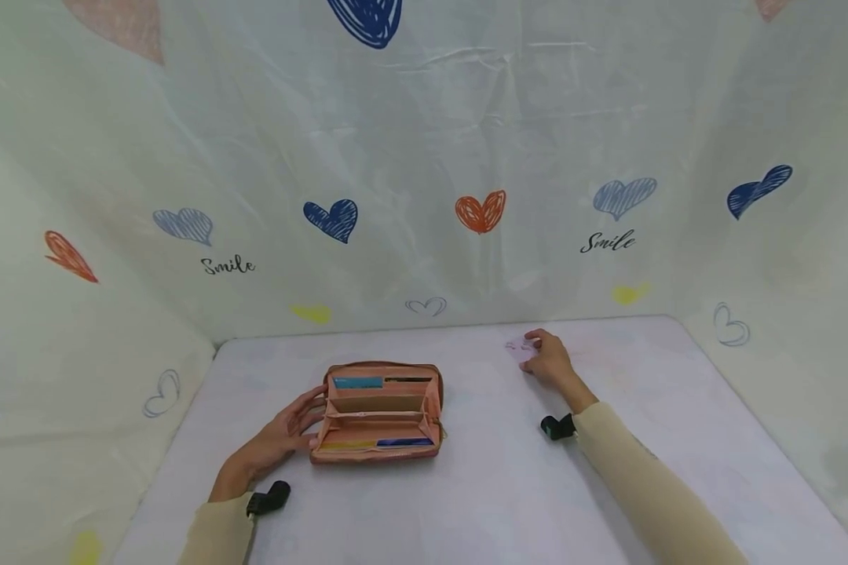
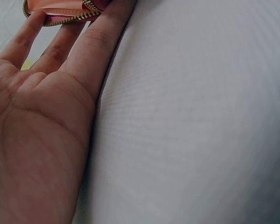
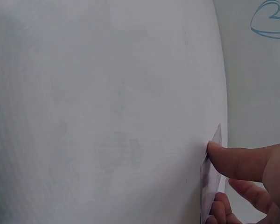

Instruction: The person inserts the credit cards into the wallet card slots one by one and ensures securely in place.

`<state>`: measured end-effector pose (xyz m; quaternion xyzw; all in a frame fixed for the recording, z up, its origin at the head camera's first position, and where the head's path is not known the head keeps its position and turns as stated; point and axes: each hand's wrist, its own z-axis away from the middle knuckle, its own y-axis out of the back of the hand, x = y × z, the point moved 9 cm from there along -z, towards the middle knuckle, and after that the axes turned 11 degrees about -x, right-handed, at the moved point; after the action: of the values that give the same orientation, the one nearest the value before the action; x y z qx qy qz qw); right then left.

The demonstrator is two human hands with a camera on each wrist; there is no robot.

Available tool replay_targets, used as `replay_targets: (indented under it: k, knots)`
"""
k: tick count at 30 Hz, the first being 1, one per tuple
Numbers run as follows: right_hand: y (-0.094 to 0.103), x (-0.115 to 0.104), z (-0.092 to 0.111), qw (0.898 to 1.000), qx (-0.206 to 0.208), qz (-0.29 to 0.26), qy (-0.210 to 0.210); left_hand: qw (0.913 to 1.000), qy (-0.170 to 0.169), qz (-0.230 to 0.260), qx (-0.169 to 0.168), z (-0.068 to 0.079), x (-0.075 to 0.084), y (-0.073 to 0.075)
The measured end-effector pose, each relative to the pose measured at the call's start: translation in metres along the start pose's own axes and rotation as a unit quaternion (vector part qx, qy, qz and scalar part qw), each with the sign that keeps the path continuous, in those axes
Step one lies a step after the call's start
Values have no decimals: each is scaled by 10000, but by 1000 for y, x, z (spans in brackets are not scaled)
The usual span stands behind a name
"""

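An unzipped pink zip-around wallet (image 1: 381,428) lies spread on the table with its compartments facing up. Blue and dark cards (image 1: 358,382) show in its far side, yellow and blue ones (image 1: 404,442) in its near side. My left hand (image 1: 286,431) touches the wallet's left edge; in the left wrist view its fingers (image 2: 95,46) reach fairly straight to the brass-toothed zip. Toward the back, my right hand (image 1: 553,362) pinches a thin pale purple card (image 1: 519,348) with markings. The right wrist view shows this card (image 3: 209,184) nearly edge-on, thumb on one face.
The white table (image 1: 480,502) meets a pale curtain (image 1: 424,267) printed with hearts and "Smile" at its back edge. Curtain also hangs on both sides. A small black wrist camera (image 1: 268,498) sits at the left cuff, another black camera (image 1: 557,427) at the right.
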<state>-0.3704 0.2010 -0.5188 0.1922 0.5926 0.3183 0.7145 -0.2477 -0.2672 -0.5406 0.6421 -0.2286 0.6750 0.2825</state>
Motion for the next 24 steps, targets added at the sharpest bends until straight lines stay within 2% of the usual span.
replay_targets:
  k: [12, 20, 24]
  knots:
    - [-1, 0, -6, 9978, -353, 454, -326, 10000, 23, 5, 34, 3, 6, 1]
    - [2, 2, -3, 9986, -191, 479, -143, 10000, -50, 54, -47, 2, 6, -2]
    - [8, 1, 2, 9992, -24, 371, 125, 9999, -41, 109, -61, 2, 4, -3]
